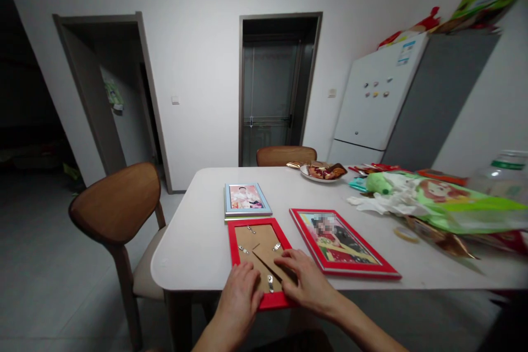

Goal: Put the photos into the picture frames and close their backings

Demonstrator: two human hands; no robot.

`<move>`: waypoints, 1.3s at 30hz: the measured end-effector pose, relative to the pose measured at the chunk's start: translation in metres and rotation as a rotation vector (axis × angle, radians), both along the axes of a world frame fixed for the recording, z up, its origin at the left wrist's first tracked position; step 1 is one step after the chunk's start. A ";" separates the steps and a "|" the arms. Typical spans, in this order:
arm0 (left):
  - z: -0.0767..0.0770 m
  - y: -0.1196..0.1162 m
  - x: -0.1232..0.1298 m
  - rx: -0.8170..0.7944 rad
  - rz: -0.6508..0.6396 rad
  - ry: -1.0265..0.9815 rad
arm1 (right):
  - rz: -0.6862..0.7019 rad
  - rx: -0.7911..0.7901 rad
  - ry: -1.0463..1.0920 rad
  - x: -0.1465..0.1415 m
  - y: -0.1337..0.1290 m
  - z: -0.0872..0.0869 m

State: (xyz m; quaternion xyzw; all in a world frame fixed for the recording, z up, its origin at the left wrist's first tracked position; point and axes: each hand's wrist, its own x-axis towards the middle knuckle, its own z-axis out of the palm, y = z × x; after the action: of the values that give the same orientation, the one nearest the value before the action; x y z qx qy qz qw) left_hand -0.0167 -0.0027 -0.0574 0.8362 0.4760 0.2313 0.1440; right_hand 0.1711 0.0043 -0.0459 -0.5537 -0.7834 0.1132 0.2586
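Observation:
A red photo frame (281, 229) lies back side up at the table's near edge, its brown backing board (264, 237) and several metal clips showing. My left hand (238, 292) rests on the frame's lower left edge, fingers bent and close together; whether they grip it is hidden. On the right part of the backing, my right hand (304, 281) has its fingers at the stand flap, which looks slightly raised. To the right lies another red frame (344, 245), picture side up. Behind the turned-over frame sits a light blue frame (247, 199) on top of a greenish-edged one.
The white table (190, 231) holds a plate of food (322, 171) at the back. Bags, tissues, a green toy (378, 183), a tape roll (406, 235) and a clear jar (499, 176) crowd its right side. Wooden chairs stand left (119, 203) and behind (286, 155).

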 end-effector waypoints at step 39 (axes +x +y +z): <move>0.008 -0.010 -0.009 -0.050 -0.005 0.040 | -0.176 0.082 -0.177 -0.005 0.034 -0.009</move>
State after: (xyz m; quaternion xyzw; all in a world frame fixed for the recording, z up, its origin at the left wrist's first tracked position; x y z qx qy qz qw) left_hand -0.0255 -0.0130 -0.0499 0.8379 0.4824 0.2022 0.1560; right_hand 0.1656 0.0385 -0.0548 -0.6170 -0.7555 0.0086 0.2200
